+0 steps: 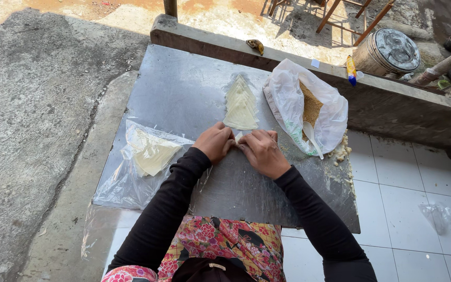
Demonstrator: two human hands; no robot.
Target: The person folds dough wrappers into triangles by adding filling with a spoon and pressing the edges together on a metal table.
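I look down at my two hands meeting on a grey metal tabletop (184,89). My left hand (215,142) and right hand (261,151) pinch a small pale wrapper (238,137) between their fingers, pressed against the tabletop just below a row of folded triangles (240,104). A white bag (330,117) of brown filling with a spoon (311,137) lies to the right; a clear bag of wrappers (150,154) lies left. I judge the thin wrapper could tear under too firm a pinch, or filling could squeeze out.
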